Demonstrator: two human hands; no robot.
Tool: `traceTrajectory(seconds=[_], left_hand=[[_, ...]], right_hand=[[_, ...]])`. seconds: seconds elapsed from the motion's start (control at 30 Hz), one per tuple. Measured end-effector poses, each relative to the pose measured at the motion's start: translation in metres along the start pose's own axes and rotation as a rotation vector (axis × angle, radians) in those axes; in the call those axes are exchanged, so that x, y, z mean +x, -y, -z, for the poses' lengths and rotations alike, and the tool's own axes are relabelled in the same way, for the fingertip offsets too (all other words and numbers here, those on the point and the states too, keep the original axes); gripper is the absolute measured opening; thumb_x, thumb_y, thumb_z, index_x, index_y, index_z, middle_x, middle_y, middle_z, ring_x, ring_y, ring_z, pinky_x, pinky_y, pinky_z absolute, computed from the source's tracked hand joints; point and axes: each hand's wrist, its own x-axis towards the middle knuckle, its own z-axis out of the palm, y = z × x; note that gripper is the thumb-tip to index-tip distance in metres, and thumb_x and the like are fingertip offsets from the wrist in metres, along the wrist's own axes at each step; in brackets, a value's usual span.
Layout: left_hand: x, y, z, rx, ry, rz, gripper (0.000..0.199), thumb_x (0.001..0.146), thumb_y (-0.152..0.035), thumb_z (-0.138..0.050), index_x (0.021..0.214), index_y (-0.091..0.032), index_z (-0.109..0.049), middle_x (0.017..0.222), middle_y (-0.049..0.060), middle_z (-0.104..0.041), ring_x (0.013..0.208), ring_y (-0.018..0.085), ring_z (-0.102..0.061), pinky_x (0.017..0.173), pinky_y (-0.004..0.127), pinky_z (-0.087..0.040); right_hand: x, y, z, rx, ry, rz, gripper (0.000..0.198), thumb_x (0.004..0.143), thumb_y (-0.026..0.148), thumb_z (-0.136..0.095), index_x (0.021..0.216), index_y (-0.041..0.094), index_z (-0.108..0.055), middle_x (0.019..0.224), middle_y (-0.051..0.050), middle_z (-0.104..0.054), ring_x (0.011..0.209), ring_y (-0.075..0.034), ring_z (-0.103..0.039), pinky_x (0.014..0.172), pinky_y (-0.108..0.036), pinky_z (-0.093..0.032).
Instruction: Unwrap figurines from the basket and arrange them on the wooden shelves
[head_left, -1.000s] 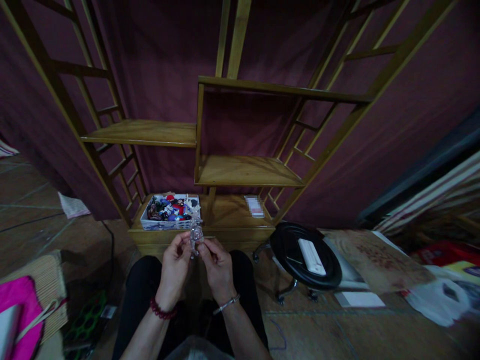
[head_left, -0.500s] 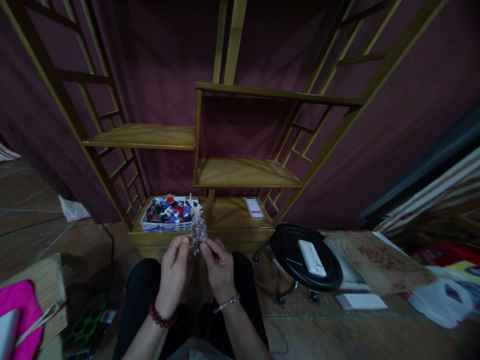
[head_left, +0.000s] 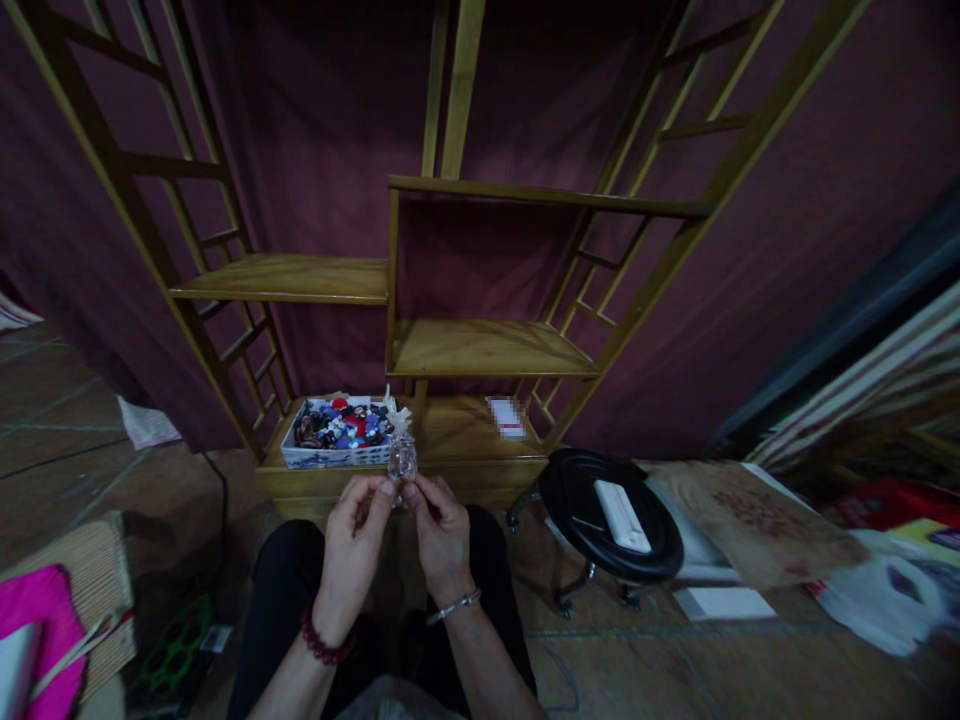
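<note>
Between my hands is a small clear, shiny ornament (head_left: 403, 458), upright, with a pale star-like or frilled piece above it; its exact kind I cannot make out. My left hand (head_left: 358, 525) pinches its lower left side with thumb and fingers. From the right, my right hand (head_left: 441, 530) grips its lower right side, also closed. The fingertips hide the bottom of the ornament. Just behind it, a patterned white box (head_left: 337, 457) full of small colourful trinkets (head_left: 352, 425) stands on the low shelf board.
A wooden shelf unit (head_left: 495, 347) rises in front of me. On its bottom board lies a white card (head_left: 507, 418). At right, a black wheeled stool (head_left: 570, 500) carries a white long object (head_left: 622, 515). Plastic bags (head_left: 874, 600) lie further right; pink cloth (head_left: 49, 620) at left.
The ornament has turned a little and shifted slightly right. My left hand has moved right, bringing its fingertips closer to my right hand's.
</note>
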Motion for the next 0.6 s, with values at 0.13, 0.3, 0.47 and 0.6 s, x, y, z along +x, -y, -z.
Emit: traceTrajectory(seconds=[0.13, 0.3, 0.47, 0.6], left_hand=[[-0.002, 0.001, -0.001, 0.005, 0.022, 0.013, 0.026, 0.070, -0.042, -0.057, 0.073, -0.017, -0.061, 0.073, 0.002, -0.059, 0.068, 0.014, -0.052, 0.063, 0.022, -0.040], [-0.005, -0.005, -0.001, -0.004, 0.047, 0.010, 0.025, 0.072, -0.040, -0.055, 0.076, -0.016, -0.061, 0.069, 0.001, -0.058, 0.066, 0.013, -0.051, 0.062, 0.021, -0.039], [-0.009, -0.011, 0.000, -0.026, 0.052, -0.009, 0.025, 0.072, -0.039, -0.055, 0.076, -0.016, -0.062, 0.070, 0.001, -0.059, 0.068, 0.014, -0.053, 0.064, 0.022, -0.041], [-0.011, -0.013, 0.001, -0.023, 0.052, -0.032, 0.024, 0.073, -0.039, -0.055, 0.077, -0.016, -0.063, 0.069, 0.001, -0.060, 0.068, 0.014, -0.053, 0.064, 0.022, -0.041]], right_hand=[[-0.001, 0.002, 0.001, 0.000, 0.004, -0.007, 0.019, 0.078, 0.030, -0.053, 0.088, 0.024, -0.069, 0.073, -0.002, -0.061, 0.069, -0.014, -0.053, 0.062, -0.025, -0.045], [-0.003, 0.009, 0.003, -0.017, 0.002, -0.003, 0.019, 0.078, 0.029, -0.053, 0.089, 0.024, -0.069, 0.076, -0.003, -0.062, 0.073, -0.015, -0.054, 0.065, -0.026, -0.044], [-0.005, 0.014, 0.005, -0.005, 0.017, 0.004, 0.020, 0.079, 0.028, -0.052, 0.090, 0.024, -0.068, 0.074, -0.002, -0.060, 0.072, -0.015, -0.054, 0.064, -0.026, -0.044], [-0.006, 0.019, 0.006, 0.005, 0.011, 0.021, 0.019, 0.079, 0.028, -0.053, 0.088, 0.024, -0.069, 0.074, -0.003, -0.061, 0.069, -0.014, -0.054, 0.061, -0.025, -0.045]])
